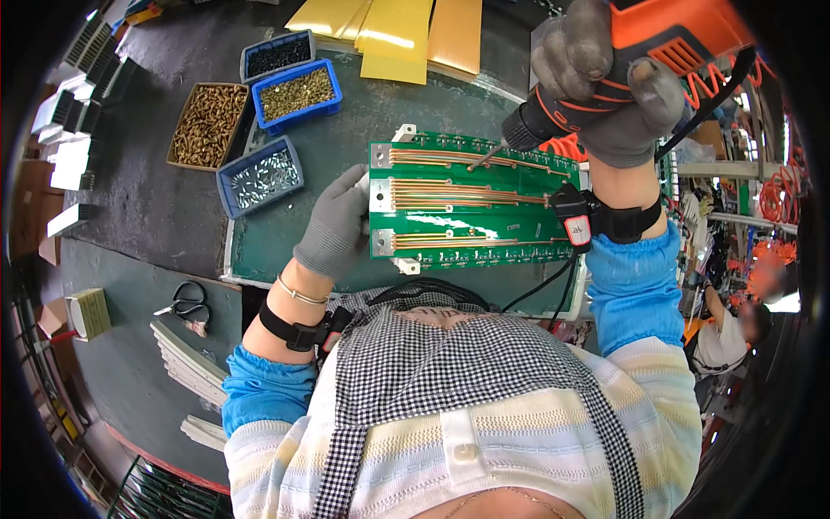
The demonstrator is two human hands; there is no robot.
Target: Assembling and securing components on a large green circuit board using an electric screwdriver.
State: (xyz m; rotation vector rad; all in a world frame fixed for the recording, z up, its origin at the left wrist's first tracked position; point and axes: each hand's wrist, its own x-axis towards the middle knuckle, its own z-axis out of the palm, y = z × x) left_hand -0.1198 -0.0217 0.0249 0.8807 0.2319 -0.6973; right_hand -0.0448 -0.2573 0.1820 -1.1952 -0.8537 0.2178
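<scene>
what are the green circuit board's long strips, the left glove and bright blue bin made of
Long strips: metal, likely copper, from their shiny orange-brown colour. Left glove: apparently knitted fabric, matt grey, finely ribbed. Bright blue bin: probably moulded plastic, smooth walls.

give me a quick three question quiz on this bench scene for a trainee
1. Which hand holds the power drill?
2. True or false: the drill's bit points away from the green circuit board.
3. What does the bin nearest the left hand hold?
A) black pieces
B) silver-coloured pieces
C) gold-coloured pieces

Key: 1. The right hand. 2. False: its tip is over the board. 3. B.
</scene>
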